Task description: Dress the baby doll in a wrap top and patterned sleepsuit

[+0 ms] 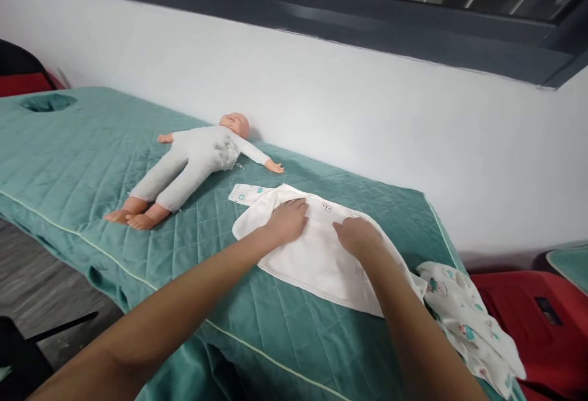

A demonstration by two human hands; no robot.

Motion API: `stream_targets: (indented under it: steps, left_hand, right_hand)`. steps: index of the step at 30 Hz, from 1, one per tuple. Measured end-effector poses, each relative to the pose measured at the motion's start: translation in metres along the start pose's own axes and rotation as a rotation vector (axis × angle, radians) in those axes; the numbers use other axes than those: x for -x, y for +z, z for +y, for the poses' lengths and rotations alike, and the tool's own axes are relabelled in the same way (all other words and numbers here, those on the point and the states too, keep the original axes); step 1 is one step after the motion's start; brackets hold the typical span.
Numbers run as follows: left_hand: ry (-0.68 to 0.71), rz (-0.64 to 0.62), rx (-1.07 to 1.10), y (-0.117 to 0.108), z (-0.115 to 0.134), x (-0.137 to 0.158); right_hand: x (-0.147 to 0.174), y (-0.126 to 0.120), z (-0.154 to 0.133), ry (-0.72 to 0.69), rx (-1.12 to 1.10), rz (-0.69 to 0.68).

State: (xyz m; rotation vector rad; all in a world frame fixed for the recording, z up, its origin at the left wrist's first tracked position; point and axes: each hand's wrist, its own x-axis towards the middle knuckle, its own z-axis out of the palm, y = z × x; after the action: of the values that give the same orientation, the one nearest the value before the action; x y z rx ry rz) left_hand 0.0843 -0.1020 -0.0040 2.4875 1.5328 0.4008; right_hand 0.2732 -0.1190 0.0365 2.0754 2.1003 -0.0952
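Observation:
A white baby top (316, 266) lies spread on the green quilted bed cover, with a small label near its upper edge. One patterned sleeve (248, 193) sticks out at its left end. My left hand (288, 222) rests on the cloth with its fingers stretched out flat. To the right of it, my right hand (361, 236) touches the same top. Its thumb stands away from the other fingers, which are bent and partly hidden. Beyond my left hand, a baby doll (202, 153) in a pale bodysuit lies on its back with arms spread.
More white patterned cloth (468, 321) hangs over the right end of the green bed (114, 174). A red chair (542, 321) stands beside that end. Behind the bed runs a white wall (349, 119) below a dark-framed barred window (390, 21). A face hole (48, 103) shows at the far left.

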Motion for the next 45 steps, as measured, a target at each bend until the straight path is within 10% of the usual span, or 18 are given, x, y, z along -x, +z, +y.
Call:
stream_targets:
  steps: [6, 14, 23, 27, 38, 45]
  left_hand:
    - [-0.197, 0.121, -0.064, 0.003, 0.007, -0.015]
    - [-0.142, 0.575, -0.184, -0.012, 0.029, 0.032]
    - [-0.394, 0.757, 0.054, -0.032, 0.06, 0.08]
    - [-0.367, 0.795, 0.203, -0.033, 0.073, 0.085]
    - [-0.36, 0.339, -0.024, -0.012, 0.025, -0.005]
    - [-0.362, 0.269, -0.071, 0.004, -0.001, -0.049]
  right_hand:
    - [-0.005, 0.022, -0.01, 0.237, -0.134, 0.124]
    - [0.038, 0.027, -0.013, 0.288, -0.532, 1.049]
    - [0.097, 0.041, -0.014, 0.274, -0.465, 1.395]
    - [0.106, 0.035, -0.019, 0.311, -0.473, 1.328]
    - [0.035, 0.021, -0.005, 0.277, -0.32, 0.603]
    - [-0.034, 0.039, 0.011, 0.196, -0.396, 0.584]
